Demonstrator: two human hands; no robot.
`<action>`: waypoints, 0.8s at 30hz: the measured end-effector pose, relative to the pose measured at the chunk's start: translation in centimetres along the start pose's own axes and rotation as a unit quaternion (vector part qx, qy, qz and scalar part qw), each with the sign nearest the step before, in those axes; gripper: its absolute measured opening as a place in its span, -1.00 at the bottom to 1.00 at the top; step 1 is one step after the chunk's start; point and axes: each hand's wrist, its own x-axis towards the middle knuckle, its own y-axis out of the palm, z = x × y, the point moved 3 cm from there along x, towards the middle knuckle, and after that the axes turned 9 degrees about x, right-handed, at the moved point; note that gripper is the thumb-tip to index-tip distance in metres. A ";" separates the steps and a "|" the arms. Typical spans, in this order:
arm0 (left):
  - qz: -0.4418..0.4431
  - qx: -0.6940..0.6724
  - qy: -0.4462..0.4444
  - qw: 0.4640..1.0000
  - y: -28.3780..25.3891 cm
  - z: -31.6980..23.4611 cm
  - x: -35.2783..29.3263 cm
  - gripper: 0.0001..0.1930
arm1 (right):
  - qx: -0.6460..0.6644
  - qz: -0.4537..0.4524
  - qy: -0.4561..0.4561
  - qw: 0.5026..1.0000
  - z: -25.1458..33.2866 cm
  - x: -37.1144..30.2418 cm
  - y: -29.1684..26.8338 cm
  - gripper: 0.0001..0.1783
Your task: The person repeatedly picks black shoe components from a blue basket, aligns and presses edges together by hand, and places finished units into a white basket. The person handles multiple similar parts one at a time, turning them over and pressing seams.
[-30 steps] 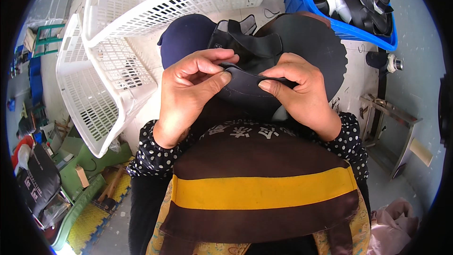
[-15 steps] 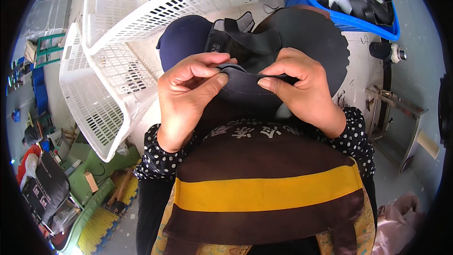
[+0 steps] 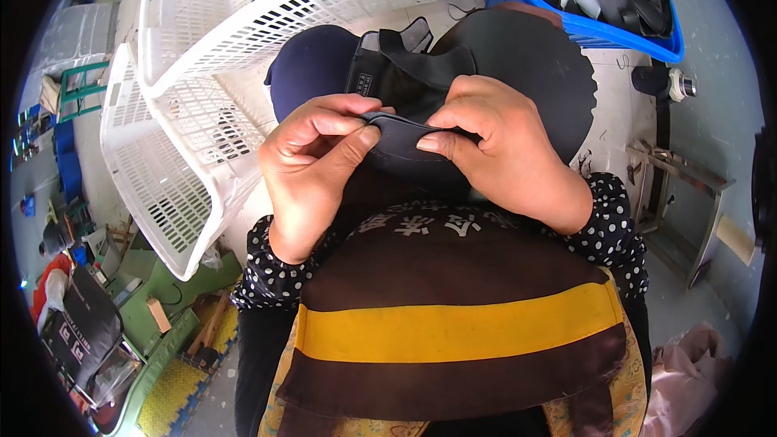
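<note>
On my feed, just beyond the brown apron with a yellow band (image 3: 453, 324), my left hand (image 3: 309, 160) and right hand (image 3: 508, 150) pinch a curved black fabric piece (image 3: 398, 142) by its layered edge, seemingly lined up, though what's left I can't tell.

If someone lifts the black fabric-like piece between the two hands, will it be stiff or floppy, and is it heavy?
The black fabric-like piece is probably floppy, since its thin edge curves between the left hand and the right hand. It seems fairly light, as both hands hold it in a small pinch.
</note>
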 end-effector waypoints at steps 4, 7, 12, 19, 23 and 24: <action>-0.010 0.055 0.022 0.998 0.1 -0.2 -0.1 -0.85 | 0.013 -0.033 -0.015 0.999 -0.2 -0.3 0.2 -0.79; -0.004 0.060 0.013 0.998 0.2 -0.2 0.1 -0.86 | 0.027 -0.040 0.000 0.999 -0.4 -0.5 0.4 -0.80; -0.001 0.021 -0.017 1.000 0.4 -0.3 0.3 -0.85 | 0.032 -0.049 -0.007 0.998 -0.3 -0.5 0.4 -0.81; -0.005 0.050 -0.002 0.999 0.3 -0.4 0.2 -0.85 | 0.046 -0.039 0.056 0.997 -0.5 -0.4 0.1 -0.79; -0.004 0.067 0.007 0.998 0.3 -0.2 0.2 -0.85 | 0.050 -0.043 0.052 0.997 -0.5 -0.4 0.1 -0.80; -0.004 0.066 0.008 0.998 0.3 -0.2 0.2 -0.85 | 0.054 -0.046 0.049 0.996 -0.5 -0.4 0.1 -0.81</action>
